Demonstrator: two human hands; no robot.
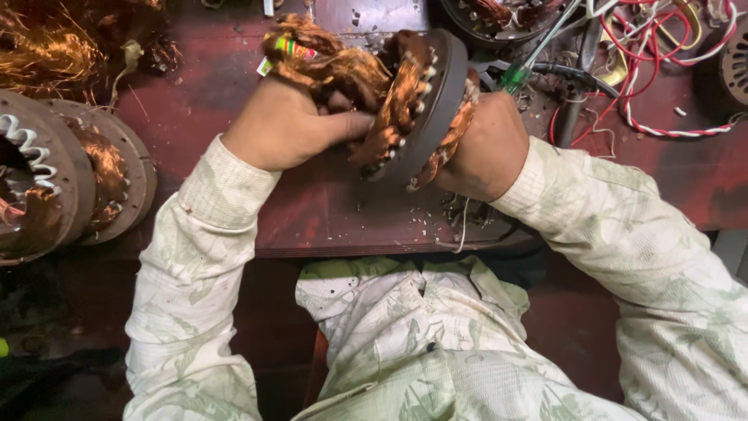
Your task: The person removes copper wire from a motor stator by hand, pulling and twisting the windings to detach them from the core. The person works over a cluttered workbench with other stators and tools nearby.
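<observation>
While the dark red bench (312,210) fills most of the head view, the person's pale patterned sleeves (202,257) come in from the bottom edge on both sides. Two round stators (70,179) with copper windings lean stacked at the left edge, one with a white zigzag strip on it. Loose copper wire tangle (47,47) sits top left, well apart from the hands.

Centre top: round grey motor stator (425,101), tilted up on edge above the bench, held between both hands. Copper coils (397,109) wrap through its slots, white slot liners showing along the rim. Right hand (487,148) is clamped around the stator's right and rear side, fingers hidden behind it. Left hand (292,129) is closed on a bunch of pulled-out copper winding (327,62) that runs from the stator's left face; thumb presses near the coil. A small striped label (290,48) sits on that bunch.

Top right: red and white wires (662,70) in loops on the bench, near another dark round part (499,19) at the top edge. Green-handled screwdriver (518,74) lies just behind the right hand, shaft pointing up right. Another round part (736,70) is cut off at the right edge. Small white scraps and chips (421,226) are scattered on the bench under the stator, close to the near edge.
</observation>
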